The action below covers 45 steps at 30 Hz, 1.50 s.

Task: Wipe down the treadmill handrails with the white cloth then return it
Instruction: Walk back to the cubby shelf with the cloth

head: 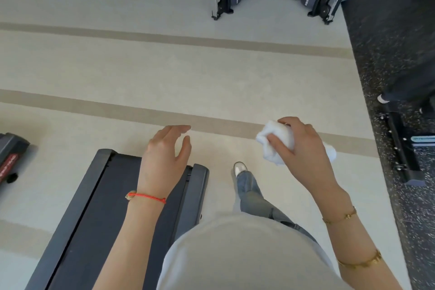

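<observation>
— Where's the cloth (279,141)?
— At four o'clock, bunched in the right hand (303,146), fingers curled round it, held in the air over the pale floor (164,66).
— And the left hand (164,155)?
— At six o'clock, fingers relaxed and apart, holding nothing, above the end of the treadmill (94,195) at seven o'clock.
</observation>
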Available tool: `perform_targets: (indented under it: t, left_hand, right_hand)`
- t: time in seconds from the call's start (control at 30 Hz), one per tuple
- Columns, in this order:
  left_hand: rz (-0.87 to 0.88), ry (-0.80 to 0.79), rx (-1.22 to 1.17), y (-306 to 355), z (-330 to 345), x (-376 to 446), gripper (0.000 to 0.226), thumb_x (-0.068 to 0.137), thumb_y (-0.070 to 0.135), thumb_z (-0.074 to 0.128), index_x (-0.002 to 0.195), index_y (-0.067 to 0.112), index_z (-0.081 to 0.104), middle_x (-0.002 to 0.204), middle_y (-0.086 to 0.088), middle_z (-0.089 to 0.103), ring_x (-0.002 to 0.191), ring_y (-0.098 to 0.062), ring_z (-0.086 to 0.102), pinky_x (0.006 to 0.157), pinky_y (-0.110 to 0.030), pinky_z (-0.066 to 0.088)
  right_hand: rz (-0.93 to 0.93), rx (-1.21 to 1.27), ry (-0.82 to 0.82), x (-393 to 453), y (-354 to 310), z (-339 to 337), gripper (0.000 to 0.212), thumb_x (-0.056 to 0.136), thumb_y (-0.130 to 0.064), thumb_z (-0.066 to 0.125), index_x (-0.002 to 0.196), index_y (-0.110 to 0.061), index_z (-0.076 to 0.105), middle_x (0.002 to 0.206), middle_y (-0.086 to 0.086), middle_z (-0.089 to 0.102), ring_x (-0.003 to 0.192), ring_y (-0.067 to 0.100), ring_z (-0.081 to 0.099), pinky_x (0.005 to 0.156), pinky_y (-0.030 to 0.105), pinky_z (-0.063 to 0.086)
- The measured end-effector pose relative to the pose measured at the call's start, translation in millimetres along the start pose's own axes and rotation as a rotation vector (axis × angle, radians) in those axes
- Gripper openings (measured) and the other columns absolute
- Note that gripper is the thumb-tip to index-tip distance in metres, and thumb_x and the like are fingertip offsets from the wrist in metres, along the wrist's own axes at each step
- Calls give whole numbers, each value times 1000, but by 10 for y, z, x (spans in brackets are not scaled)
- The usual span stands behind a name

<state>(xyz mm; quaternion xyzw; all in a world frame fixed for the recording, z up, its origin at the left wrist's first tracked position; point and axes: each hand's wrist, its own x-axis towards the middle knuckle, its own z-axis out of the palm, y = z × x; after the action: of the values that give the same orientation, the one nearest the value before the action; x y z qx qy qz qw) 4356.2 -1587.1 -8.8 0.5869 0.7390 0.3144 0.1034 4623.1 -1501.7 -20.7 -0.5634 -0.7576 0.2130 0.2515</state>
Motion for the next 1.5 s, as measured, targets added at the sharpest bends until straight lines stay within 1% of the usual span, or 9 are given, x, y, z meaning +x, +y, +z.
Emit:
perform_targets:
  t: [0.1,0.4,0.63,0.8,0.9,1.03,1.2,1.4,1.5]
  left_hand:
    - [-51,36,12,-56,154,606,25,96,11,57,118,11,68,111,-1,68,102,-22,64,85,-38,54]
    - [-249,156,29,-203,344,2206,25,96,12,56,118,10,68,111,-2,68,102,-22,64,80,-42,56]
    - [-417,234,63,-596,293,2925,24,95,14,56,117,16,68,110,2,68,101,-19,64,77,-39,55]
    - [-466,289,83,-1101,242,3491,23,94,11,58,114,14,69,107,1,69,99,-20,65,77,-40,56]
    - [-497,329,72,-1476,124,3882,23,94,9,58,114,11,69,108,0,69,99,-22,65,84,-40,55]
    - [-531,388,76,-2050,-184,4419,23,94,8,58,114,10,69,108,-2,69,99,-22,65,87,-41,54]
    - [-573,451,111,-2769,-662,5069,22,94,6,59,113,10,70,106,-1,69,98,-22,66,87,-41,54]
    - [-629,480,155,-3496,-1169,5683,22,94,7,59,112,11,70,105,0,69,98,-20,65,85,-36,53]
    - [-666,491,162,-3909,-1357,5969,22,94,7,59,112,11,70,105,0,69,97,-19,65,85,-31,51]
  right_hand:
    - [-24,4,-28,753,99,75,30,93,-44,56,114,-24,52,94,-9,55,88,16,47,73,33,37]
    - [-209,1,-177,3004,-62,361,29,92,-41,59,114,-24,53,96,-8,56,91,17,48,79,36,40]
    - [-338,21,-314,4135,-402,906,29,92,-43,56,114,-25,52,104,-7,60,92,15,48,80,36,42]
    - [-399,25,-367,4877,-699,1449,31,91,-46,55,114,-25,52,104,-6,60,91,15,48,81,36,42]
    - [-433,35,-402,5352,-987,1811,32,91,-47,54,114,-26,52,103,-7,59,90,14,46,80,35,41]
    - [-493,56,-431,6026,-1576,2356,32,91,-49,55,114,-28,51,102,-10,57,91,11,45,79,33,41]
    - [-571,89,-452,6805,-2411,3036,33,91,-49,55,114,-27,51,100,-14,53,91,10,45,80,30,39]
    - [-608,84,-491,7485,-3193,3706,35,90,-51,56,115,-27,52,98,-15,51,91,10,45,76,29,38]
    - [-639,77,-521,7793,-3578,4085,35,91,-49,57,116,-25,53,100,-11,56,91,13,46,77,30,40]
